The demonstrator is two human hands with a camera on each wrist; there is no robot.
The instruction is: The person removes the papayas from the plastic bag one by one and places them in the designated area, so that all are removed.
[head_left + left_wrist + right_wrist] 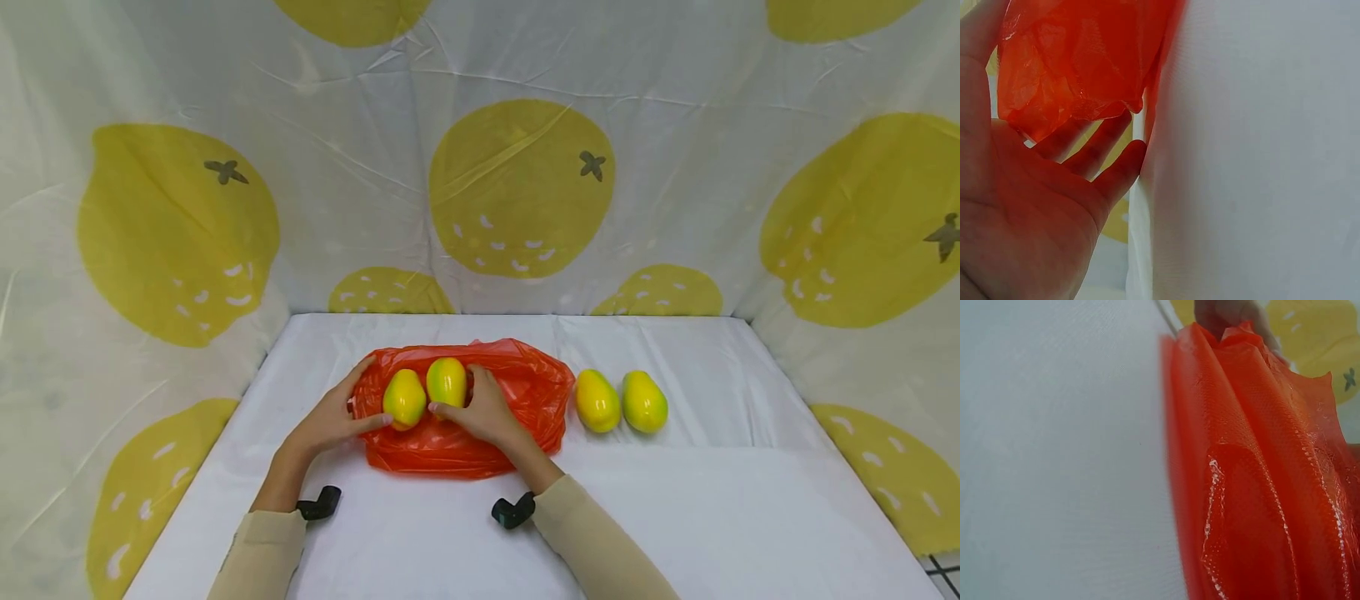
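A red plastic bag point(517, 400) lies spread on the white table, with two yellow-green mangoes side by side on it. My right hand point(487, 410) grips the right-hand mango point(447, 382), thumb in front and fingers at its far right side. At the bag's left edge is my left hand point(333, 421); its thumb reaches the lower part of the other mango point(403, 398). In the left wrist view, the fingers of my left hand point(1035, 206) extend loosely behind the red bag point(1079, 62). The right wrist view shows mostly folds of the red bag point(1254, 469).
Two more mangoes, one point(597, 402) close to the bag's right edge and another point(644, 402) beside it, lie on the white tablecloth point(720, 517). A lemon-print curtain point(660, 192) hangs behind and at both sides. Each wrist wears a black device point(513, 511).
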